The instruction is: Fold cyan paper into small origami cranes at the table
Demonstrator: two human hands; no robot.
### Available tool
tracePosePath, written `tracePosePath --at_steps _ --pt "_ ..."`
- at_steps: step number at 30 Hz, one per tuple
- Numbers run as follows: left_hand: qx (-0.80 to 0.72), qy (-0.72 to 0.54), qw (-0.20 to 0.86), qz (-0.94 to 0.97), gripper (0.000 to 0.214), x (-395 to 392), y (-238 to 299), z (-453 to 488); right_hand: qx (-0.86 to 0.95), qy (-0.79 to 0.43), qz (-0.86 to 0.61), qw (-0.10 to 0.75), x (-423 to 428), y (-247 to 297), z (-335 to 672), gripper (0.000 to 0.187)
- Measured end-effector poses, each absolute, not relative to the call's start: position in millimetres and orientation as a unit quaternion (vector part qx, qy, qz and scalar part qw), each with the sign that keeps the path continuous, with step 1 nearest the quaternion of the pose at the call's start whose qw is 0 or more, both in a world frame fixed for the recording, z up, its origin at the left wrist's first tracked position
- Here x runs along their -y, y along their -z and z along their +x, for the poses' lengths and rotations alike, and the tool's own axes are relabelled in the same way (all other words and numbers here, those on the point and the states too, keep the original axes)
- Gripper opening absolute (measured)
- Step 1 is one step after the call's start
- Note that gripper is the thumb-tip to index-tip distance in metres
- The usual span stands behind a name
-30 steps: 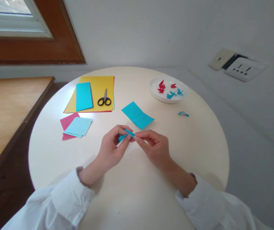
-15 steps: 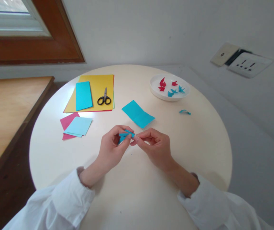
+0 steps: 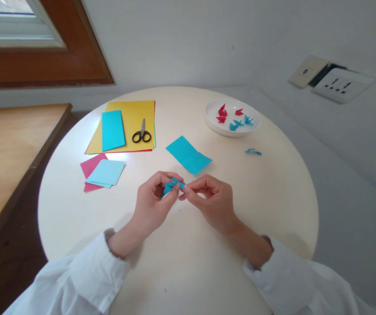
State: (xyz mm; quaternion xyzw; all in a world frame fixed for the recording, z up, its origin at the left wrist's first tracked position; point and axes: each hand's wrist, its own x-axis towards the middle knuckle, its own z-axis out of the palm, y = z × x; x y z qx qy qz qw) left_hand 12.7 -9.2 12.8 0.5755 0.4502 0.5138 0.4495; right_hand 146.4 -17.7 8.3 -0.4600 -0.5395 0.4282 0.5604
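A small folded blue paper (image 3: pixel 168 188) is held between my two hands above the round white table (image 3: pixel 181 271). My left hand (image 3: pixel 155 197) pinches its body between thumb and fingers, and these cover part of it. At its right end, my right hand (image 3: pixel 210 199) is closed in a pinch on the tip, with thumb and forefinger hiding the end. Just beyond my fingers lies a creased blue paper sheet (image 3: pixel 188 154), one side slightly raised.
Back right stands a white dish (image 3: pixel 214 127) with several red and blue folded paper birds; a thin blue paper strip (image 3: pixel 253 152) lies before it. At left are yellow sheets (image 3: pixel 130 111), a blue paper stack (image 3: pixel 113 131), black-handled scissors (image 3: pixel 142 133), and light blue squares (image 3: pixel 106 172) over pink squares (image 3: pixel 92 165).
The view has shifted slightly. Both hands keep their pinch on the folded blue paper, whose left flaps sit a little differently.
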Motion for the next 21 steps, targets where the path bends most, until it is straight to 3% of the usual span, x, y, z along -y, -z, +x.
tracePosePath --at_steps 14,21 --pt "-0.458 -0.505 0.451 0.576 0.014 8.5 -12.0 11.8 0.542 -0.434 -0.457 0.555 17.9 -4.2 146.9 0.014" --pt "-0.448 -0.52 0.453 0.569 0.009 9.0 -14.3 12.9 0.52 -0.448 -0.452 0.57 17.3 -3.6 145.5 0.022"
